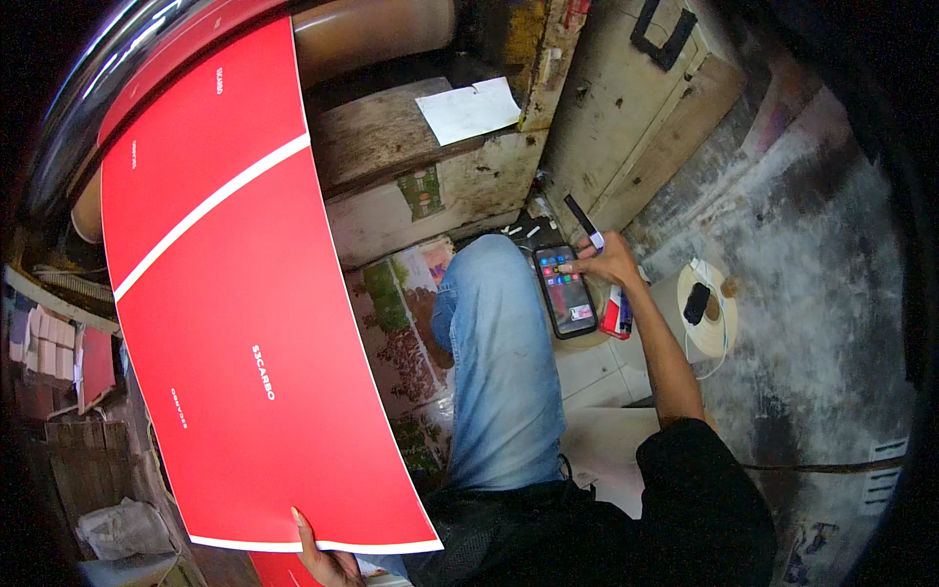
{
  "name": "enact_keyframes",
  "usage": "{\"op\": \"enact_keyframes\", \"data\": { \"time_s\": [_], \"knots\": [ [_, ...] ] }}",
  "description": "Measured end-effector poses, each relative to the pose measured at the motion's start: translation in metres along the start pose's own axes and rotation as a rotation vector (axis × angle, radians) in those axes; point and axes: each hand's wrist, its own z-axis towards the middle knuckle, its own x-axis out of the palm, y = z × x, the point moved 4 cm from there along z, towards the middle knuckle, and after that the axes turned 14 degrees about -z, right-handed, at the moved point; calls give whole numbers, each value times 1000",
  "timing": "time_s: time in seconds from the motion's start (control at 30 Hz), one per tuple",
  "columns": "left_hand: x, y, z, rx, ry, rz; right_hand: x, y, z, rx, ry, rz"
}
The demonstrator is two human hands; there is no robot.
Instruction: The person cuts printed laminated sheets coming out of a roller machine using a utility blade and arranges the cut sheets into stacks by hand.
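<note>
A long red printed sheet (245, 323) with white bands slopes down the left side from a shiny curved rim. My left hand (328, 560) grips its near edge, the thumb on the printed face and the other fingers underneath. On the right, my right hand (608, 262) reaches over a smartphone (567, 305) with a lit screen of app icons, a fingertip at the screen. Between the fingers of that hand is a slim black tool (579, 217) with a pale end; its exact kind is unclear. A small red and white pack (616, 315) lies beside the phone.
A white roll (726, 328) with a black object and a white cable on it stands at right. A white paper (469, 111) lies on a wooden ledge ahead. A worn panel (636, 108) with a black handle is at far right. My jeans-clad leg (504, 372) fills the middle.
</note>
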Motion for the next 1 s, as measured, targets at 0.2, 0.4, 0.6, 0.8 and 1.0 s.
{"op": "enact_keyframes", "data": {
  "time_s": [0.2, 0.4, 0.6, 0.8, 1.0],
  "knots": [
    [-31, -18, -19, -27, -24, 25, -38, 65, -8, 133, -151, 71],
    [-51, -34, -18, -35, -128, -93, -55, 273, -56, -236, -31, 738],
    [-65, -59, -51, -14, -119, -101, -5, 394, -68, -401, 204, 665],
    [-109, -67, -58, -24, -182, -84, 40, 395, -75, -384, 207, 658],
    [-142, -76, -70, -15, -212, -98, 29, 408, -104, -687, -295, 377]
  ]
}}
